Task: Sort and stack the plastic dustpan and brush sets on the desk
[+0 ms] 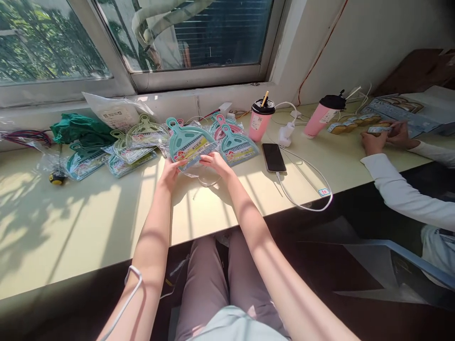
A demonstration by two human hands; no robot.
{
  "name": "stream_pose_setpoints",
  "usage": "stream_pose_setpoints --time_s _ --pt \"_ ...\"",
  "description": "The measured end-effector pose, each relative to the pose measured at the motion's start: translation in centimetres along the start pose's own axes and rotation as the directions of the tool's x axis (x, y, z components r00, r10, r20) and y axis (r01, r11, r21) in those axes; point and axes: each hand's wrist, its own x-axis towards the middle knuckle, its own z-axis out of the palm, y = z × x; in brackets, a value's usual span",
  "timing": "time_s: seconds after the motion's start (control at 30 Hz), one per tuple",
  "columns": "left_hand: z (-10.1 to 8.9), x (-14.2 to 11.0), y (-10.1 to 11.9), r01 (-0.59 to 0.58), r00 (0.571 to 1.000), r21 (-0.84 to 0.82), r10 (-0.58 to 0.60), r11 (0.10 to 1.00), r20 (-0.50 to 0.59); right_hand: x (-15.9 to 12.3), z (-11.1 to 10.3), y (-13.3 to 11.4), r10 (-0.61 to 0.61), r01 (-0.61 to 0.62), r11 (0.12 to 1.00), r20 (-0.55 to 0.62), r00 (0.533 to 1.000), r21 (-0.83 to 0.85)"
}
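Observation:
Between my two hands is a mint-green mini dustpan and brush set (190,142) in clear plastic packaging, with a yellow printed label, its handle pointing toward the window. My left hand (170,173) grips its lower left edge. At the lower right edge, my right hand (216,163) pinches the wrapping. More packaged dustpan sets lie around it: a teal one (237,144) just to the right, and several green ones, such as a pale green set (146,132), to the left.
A phone (274,157) with a white cable, a pink cup (261,121) and a second pink cup (323,116) stand to the right. A green plastic bag (80,128) and a tape measure (57,178) lie left. At far right, another person's hands (377,142) hold a small packaged item.

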Motion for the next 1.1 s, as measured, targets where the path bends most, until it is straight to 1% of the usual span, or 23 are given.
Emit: stream_pose_setpoints --time_s 0.07,0.1,0.13,0.17,0.2,0.23,0.27,0.3,0.33,0.37,0.4,0.43,0.47,0.53,0.67,0.77,0.83,0.93,1.0,1.1 --pt "-0.9 0.3 0.2 -0.003 1.000 0.001 0.003 1.000 -0.029 -0.4 -0.4 -0.9 0.089 -0.079 0.990 0.085 0.992 -0.118" --pt "-1.4 0.4 0.4 -0.011 0.998 -0.003 0.011 1.000 -0.060 -0.7 -0.6 -1.4 0.102 -0.080 0.978 0.105 0.989 -0.192" --pt "-1.9 0.5 0.6 -0.020 0.995 -0.012 0.019 1.000 -0.097 -1.0 -0.7 -1.9 0.063 -0.032 0.962 0.105 0.992 -0.271" --pt "-2.4 0.5 0.9 -0.026 0.991 -0.027 0.022 0.999 -0.132 -1.3 -0.8 -2.4 -0.016 0.052 0.930 0.101 0.995 -0.364" --pt "-2.9 0.4 1.2 -0.024 0.987 -0.044 0.017 0.999 -0.157 -1.6 -0.9 -2.8 -0.123 0.156 0.869 0.101 0.987 -0.469" --pt "-3.3 0.4 1.5 -0.017 0.986 -0.058 0.007 0.998 -0.168 -2.0 -0.9 -3.1 -0.242 0.263 0.774 0.114 0.963 -0.576" --pt "-3.6 0.3 1.7 -0.006 0.987 -0.067 -0.005 0.998 -0.160 -2.2 -0.9 -3.4 -0.352 0.354 0.652 0.145 0.925 -0.670" --pt "-3.8 0.2 1.9 0.007 0.990 -0.068 -0.017 0.998 -0.141 -2.5 -0.9 -3.6 -0.433 0.416 0.522 0.188 0.881 -0.745" --pt "-3.8 0.1 2.0 0.017 0.993 -0.063 -0.024 0.998 -0.117 -2.6 -1.0 -3.7 -0.482 0.448 0.405 0.230 0.845 -0.797" --pt "-3.7 0.0 2.0 0.022 0.996 -0.055 -0.027 0.998 -0.091 -2.7 -1.0 -3.7 -0.510 0.460 0.315 0.261 0.820 -0.830" --pt "-3.5 -0.1 2.0 0.031 0.997 -0.044 -0.034 0.999 -0.065 -2.6 -1.1 -3.7 -0.523 0.464 0.254 0.283 0.804 -0.849" --pt "-3.3 -0.2 1.9 0.043 0.998 -0.033 -0.044 0.999 -0.040 -2.5 -1.2 -3.7 -0.530 0.463 0.222 0.292 0.796 -0.858" --pt "-3.1 -0.3 1.8 0.059 0.998 -0.024 -0.059 0.998 -0.023 -2.4 -1.4 -3.6 -0.534 0.460 0.213 0.292 0.794 -0.862" --pt "-2.9 -0.4 1.5 0.088 0.996 -0.010 -0.088 0.996 -0.003 -2.0 -1.6 -3.5 -0.536 0.455 0.240 0.274 0.799 -0.858" --pt "-3.0 -0.8 1.5 0.122 0.992 0.004 -0.122 0.993 0.033 -1.6 -1.8 -3.6 -0.530 0.454 0.362 0.221 0.819 -0.814" --pt "-3.1 -1.1 1.9 0.160 0.985 0.057 -0.164 0.985 0.060 -1.7 -1.8 -4.1 -0.530 0.475 0.455 0.200 0.824 -0.753" --pt "-3.0 -1.4 2.1 0.202 0.973 0.104 -0.212 0.974 0.089 -1.9 -1.7 -4.3 -0.526 0.489 0.504 0.196 0.828 -0.712" --pt "-2.7 -1.7 2.1 0.274 0.939 0.178 -0.303 0.945 0.164 -2.0 -1.8 -4.2 -0.518 0.480 0.560 0.166 0.839 -0.676" --pt "-2.3 -1.8 1.9 0.293 0.917 0.212 -0.337 0.932 0.213 -1.8 -2.0 -3.8 -0.516 0.429 0.595 0.087 0.852 -0.680" --pt "-1.9 -1.6 1.5 0.252 0.916 0.206 -0.302 0.946 0.264 -1.4 -2.5 -3.0 -0.517 0.333 0.648 -0.075 0.852 -0.685"
